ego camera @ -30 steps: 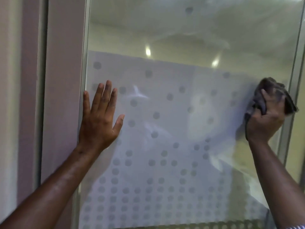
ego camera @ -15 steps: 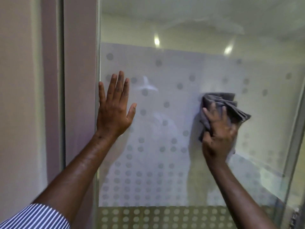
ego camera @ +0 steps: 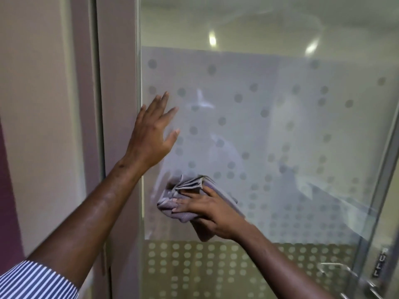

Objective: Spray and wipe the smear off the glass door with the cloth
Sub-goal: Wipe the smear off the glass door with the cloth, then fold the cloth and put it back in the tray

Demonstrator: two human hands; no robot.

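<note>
The glass door (ego camera: 269,130) fills the view, frosted with a pattern of grey dots that grows denser toward the bottom. My right hand (ego camera: 210,210) presses a crumpled grey cloth (ego camera: 183,199) flat against the lower left part of the glass. My left hand (ego camera: 153,134) rests open near the glass's left edge, fingers spread, above the cloth. A pale smear-like mark (ego camera: 203,100) shows on the glass to the right of my left fingertips. No spray bottle is in view.
A pinkish door frame (ego camera: 116,104) and wall run down the left side. A metal frame edge (ego camera: 380,180) slants down the right, with a metal door handle (ego camera: 349,275) and a small label at the bottom right.
My right hand has swept the cloth from the right edge of the glass across and down to the lower left. My left hand has stayed by the left edge and tilted slightly.
</note>
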